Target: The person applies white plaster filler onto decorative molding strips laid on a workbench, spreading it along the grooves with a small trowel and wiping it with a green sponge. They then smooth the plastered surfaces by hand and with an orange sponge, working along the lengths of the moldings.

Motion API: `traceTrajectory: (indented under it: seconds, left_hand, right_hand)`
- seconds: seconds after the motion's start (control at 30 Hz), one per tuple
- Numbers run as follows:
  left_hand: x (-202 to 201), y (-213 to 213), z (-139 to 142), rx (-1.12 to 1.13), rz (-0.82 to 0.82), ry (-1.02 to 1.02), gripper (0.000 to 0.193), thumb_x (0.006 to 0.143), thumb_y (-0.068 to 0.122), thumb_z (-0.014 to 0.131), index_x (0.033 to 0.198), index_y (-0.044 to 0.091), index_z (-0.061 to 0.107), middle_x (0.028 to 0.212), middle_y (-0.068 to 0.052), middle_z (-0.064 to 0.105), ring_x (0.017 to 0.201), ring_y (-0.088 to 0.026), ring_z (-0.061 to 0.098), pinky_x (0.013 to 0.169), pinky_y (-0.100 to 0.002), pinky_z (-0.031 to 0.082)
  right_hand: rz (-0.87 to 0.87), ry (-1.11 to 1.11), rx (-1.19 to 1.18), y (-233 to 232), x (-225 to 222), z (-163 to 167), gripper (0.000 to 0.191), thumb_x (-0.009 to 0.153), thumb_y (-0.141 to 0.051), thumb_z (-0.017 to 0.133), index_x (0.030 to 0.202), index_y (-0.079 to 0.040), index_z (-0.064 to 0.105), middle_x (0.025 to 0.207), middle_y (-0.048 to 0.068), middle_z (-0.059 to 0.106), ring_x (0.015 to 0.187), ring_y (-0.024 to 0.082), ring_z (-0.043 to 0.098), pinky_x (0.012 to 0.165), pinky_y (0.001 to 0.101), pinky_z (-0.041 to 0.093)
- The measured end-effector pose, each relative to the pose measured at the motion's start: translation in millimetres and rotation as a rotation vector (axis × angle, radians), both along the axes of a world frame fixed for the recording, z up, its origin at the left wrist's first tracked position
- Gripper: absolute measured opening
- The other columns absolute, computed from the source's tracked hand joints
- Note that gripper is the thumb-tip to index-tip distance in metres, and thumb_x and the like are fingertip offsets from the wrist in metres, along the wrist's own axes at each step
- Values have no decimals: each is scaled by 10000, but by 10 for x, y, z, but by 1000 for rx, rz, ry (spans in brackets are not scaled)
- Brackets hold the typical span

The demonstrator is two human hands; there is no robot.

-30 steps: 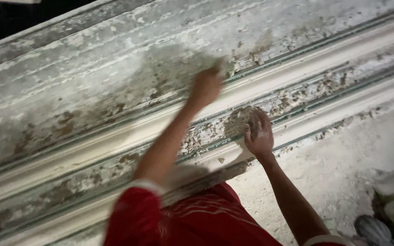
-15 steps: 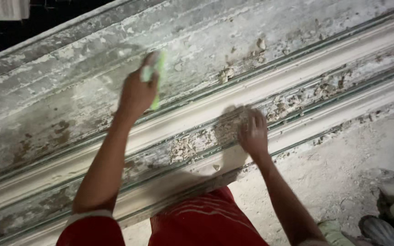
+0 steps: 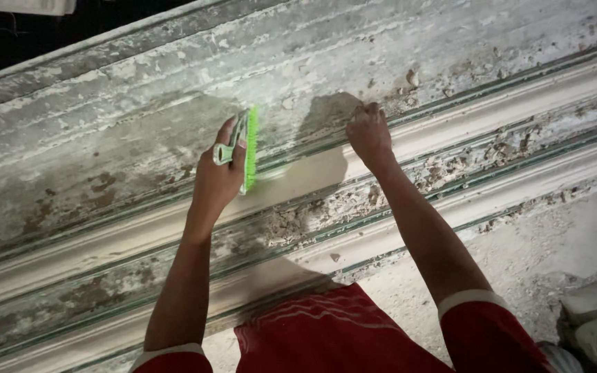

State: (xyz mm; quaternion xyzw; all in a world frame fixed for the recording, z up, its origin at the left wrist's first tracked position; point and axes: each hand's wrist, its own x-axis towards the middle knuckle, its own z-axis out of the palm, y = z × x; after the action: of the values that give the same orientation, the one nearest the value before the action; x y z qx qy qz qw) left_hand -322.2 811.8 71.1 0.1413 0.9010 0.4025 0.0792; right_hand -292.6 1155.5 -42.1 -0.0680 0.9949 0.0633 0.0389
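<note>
Since the earlier frame, both hands sit farther right along the long, grooved, plaster-crusted moulding (image 3: 450, 131).
Left hand (image 3: 219, 181) wraps the light, stiff, bright-green plastic scrubbing brush (image 3: 247, 148) by its handle, bristles on the moulding; right hand (image 3: 367, 131), fingers curled, presses the ridge.

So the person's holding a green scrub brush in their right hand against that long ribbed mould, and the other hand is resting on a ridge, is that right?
Not quite. In the head view the green scrub brush is in the left hand, not the right. It is held against the long ribbed mould, while the right hand rests on a ridge.
</note>
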Motion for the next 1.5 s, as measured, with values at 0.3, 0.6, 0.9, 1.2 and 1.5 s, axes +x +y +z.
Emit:
traceTrajectory:
  seconds: [0.3, 0.6, 0.9, 1.2, 1.5]
  left_hand:
    - [70, -56, 146, 14, 34, -17, 483, 1087, 292, 495, 1547, 145, 463, 1063, -266, 743, 918, -392, 754, 731, -473, 599]
    - [73, -142, 119, -2, 45, -126, 503, 1086, 284, 484, 1568, 151, 426, 924, -233, 733, 729, -329, 741, 607, -452, 571]
    - [-4, -143, 140, 17, 6, -33, 502, 1086, 270, 493, 1567, 144, 428, 870, -187, 746, 656, -251, 736, 541, -394, 574]
    - [492, -139, 429, -82, -220, 211, 622, 1115, 276, 514, 1666, 243, 227, 1433, -249, 594, 880, -354, 749, 679, -392, 650]
    - [1664, -479, -148, -93, -181, -80, 760, 1007, 119, 609, 1620, 237, 177, 1638, -216, 455, 624, -238, 702, 416, -244, 529]
  right_hand:
    - [-293, -2, -446, 55, -94, 124, 369, 902, -151, 712, 1191, 72, 655, 1189, 320, 593, 1045, 440, 646, 857, 466, 595]
    - [-152, -154, -434, 259, -217, 91, 342, 891, -182, 757, 1131, 46, 675, 1104, 281, 625, 943, 358, 651, 795, 440, 604]
    - [17, 280, -579, 970, -288, 431, 156, 1029, -112, 702, 1117, 16, 686, 1140, 184, 669, 963, 295, 683, 756, 365, 623]
    - [-543, 88, -662, 554, 56, 301, 216, 1106, -205, 581, 1066, -42, 717, 1009, 165, 763, 864, 280, 753, 744, 420, 595]
    - [-462, 368, -819, -57, 2012, -58, 197, 1042, -40, 569, 1165, 40, 701, 1050, 220, 726, 927, 333, 725, 782, 440, 599]
